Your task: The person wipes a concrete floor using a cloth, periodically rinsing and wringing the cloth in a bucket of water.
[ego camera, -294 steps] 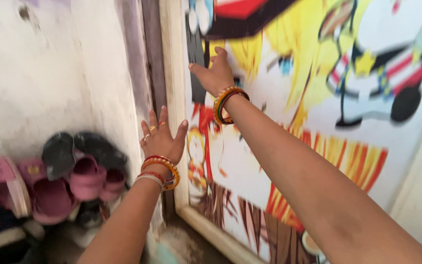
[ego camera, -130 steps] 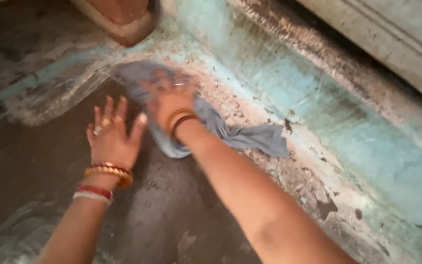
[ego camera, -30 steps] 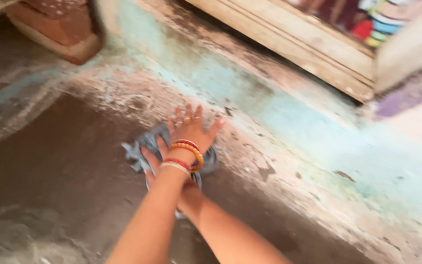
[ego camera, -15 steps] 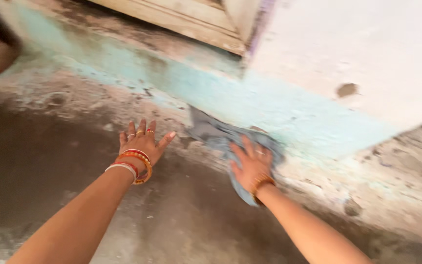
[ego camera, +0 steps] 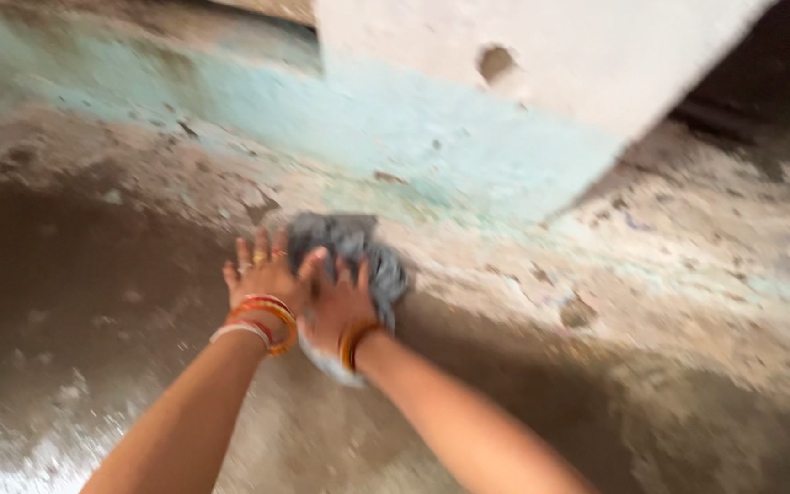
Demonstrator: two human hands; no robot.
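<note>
1. Head view, looking down: my right hand (ego camera: 345, 306) presses flat on the grey cloth (ego camera: 358, 252), fingers spread over it, not curled round it.
2. My left hand (ego camera: 262, 274) lies open on the floor (ego camera: 93, 274), touching the cloth's left edge, holding nothing.
3. Cloth sits bunched just below the pale blue wall base (ego camera: 395, 128), stretching from under my right palm up toward it.
4. Right hand is the nearer one.

Grey-blue cloth (ego camera: 349, 252), pale turquoise wall base (ego camera: 413, 128)
</note>
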